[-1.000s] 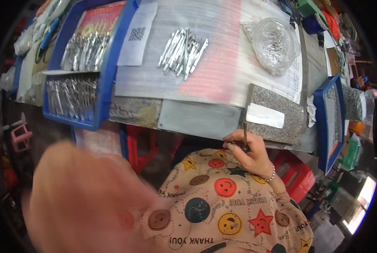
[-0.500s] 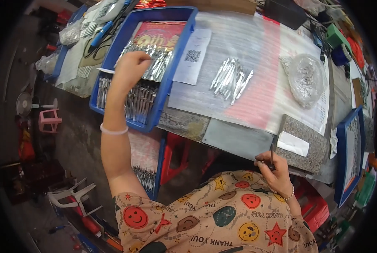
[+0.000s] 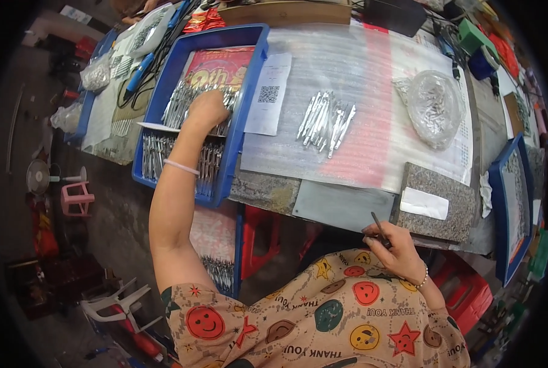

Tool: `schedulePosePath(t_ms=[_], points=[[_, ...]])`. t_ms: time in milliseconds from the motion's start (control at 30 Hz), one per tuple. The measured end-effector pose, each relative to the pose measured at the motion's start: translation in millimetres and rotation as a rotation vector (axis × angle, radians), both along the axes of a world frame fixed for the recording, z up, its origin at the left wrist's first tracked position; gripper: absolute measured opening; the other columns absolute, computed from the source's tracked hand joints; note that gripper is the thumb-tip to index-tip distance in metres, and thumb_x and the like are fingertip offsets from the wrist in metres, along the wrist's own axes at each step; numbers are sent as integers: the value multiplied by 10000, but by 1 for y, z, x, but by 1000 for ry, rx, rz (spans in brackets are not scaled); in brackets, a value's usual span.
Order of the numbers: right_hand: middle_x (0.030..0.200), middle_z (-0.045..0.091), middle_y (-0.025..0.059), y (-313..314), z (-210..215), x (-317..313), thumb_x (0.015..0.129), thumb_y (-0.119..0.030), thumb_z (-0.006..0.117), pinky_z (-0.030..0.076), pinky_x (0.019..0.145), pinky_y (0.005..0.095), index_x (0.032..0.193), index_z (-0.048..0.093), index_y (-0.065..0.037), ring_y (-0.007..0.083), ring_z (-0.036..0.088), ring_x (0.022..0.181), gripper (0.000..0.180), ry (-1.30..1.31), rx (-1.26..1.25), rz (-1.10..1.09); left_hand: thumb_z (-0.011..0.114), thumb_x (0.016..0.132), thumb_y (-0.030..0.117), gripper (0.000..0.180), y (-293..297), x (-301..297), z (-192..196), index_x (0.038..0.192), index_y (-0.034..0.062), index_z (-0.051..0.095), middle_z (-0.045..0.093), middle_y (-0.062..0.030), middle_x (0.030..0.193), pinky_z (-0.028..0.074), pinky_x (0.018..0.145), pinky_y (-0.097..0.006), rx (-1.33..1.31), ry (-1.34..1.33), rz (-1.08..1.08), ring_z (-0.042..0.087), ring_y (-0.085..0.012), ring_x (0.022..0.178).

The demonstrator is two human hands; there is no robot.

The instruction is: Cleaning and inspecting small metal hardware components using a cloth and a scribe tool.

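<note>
left hand, fingertips hidden, shirt cut off below

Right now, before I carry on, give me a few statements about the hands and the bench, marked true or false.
1. The left hand is at the slender metal pieces in the blue tray. True.
2. Both hands are empty. False: the right hand holds a thin dark tool.
3. The clear bag lies right of the loose metal pile. True.
4. The loose metal pile lies on the speckled slab. False: it lies on the pale sheet.
</note>
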State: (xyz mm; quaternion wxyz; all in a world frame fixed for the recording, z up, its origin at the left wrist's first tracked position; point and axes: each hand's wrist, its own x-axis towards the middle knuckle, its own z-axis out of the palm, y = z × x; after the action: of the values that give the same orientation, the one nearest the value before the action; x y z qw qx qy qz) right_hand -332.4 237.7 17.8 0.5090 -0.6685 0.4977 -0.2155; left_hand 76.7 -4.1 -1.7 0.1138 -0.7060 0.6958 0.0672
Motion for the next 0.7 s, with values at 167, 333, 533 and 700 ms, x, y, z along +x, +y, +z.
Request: schedulePosePath(t_ms=[167,333,533,700], points=[[831,626,152,0,-8,-2,867,-106,619,504,626,334,1022,620,-6,289,638,684,185,1,-26,81,610,691,124,275,-3,9,-4,865,-76,682,639,-324,944,500,865,-477,87,34,-14,637,-433,955],[825,614,159,0,-9,-5,868,-117,616,501,634,355,1013,616,-14,316,631,703,178,-17,-22,86,606,698,138,305,-1,8,0,886,-92,675,627,-338,971,493,889,-458,138,39,59,625,-435,972],[835,611,163,2,-11,-16,866,-130,616,501,644,376,1012,602,-20,339,619,717,183,28,-27,103,591,697,162,205,2,15,6,722,-7,704,652,-222,660,534,733,-408,82,120,22,675,-354,705],[853,614,170,5,-16,-22,864,-142,624,503,663,396,1024,594,-25,360,617,755,201,22,-74,106,599,778,191,202,24,23,38,751,20,702,655,-126,612,521,640,-344,-148,269,141,674,-227,610]])
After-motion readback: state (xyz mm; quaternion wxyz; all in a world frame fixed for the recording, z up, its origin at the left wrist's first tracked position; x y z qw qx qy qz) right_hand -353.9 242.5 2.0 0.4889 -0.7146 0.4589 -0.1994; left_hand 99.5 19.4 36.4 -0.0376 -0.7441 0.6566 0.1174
